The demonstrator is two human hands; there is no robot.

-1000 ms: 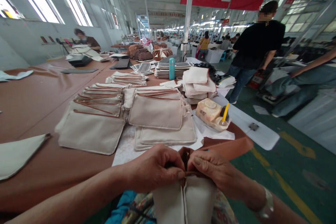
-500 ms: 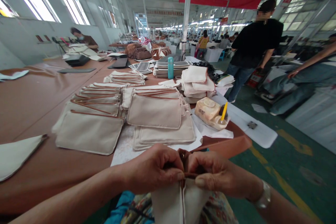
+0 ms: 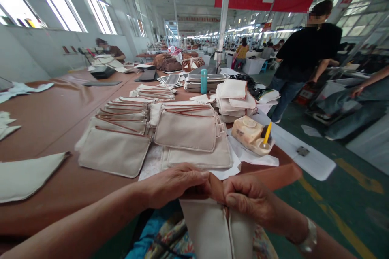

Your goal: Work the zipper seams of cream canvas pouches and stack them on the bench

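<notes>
We are pinching the brown trim (image 3: 217, 188) along the top of a canvas pouch (image 3: 206, 230), working at its centre seam. Our left hand (image 3: 173, 186) and right hand (image 3: 252, 200) are pressed close together, with the forearms angling in from either side and a metal bracelet (image 3: 310, 236) on the right wrist. The pouch is hanging below our hands over patterned cloth (image 3: 170, 243), with stacked canvas pouches (image 3: 185, 131) lying ahead on the brown table (image 3: 45, 121).
</notes>
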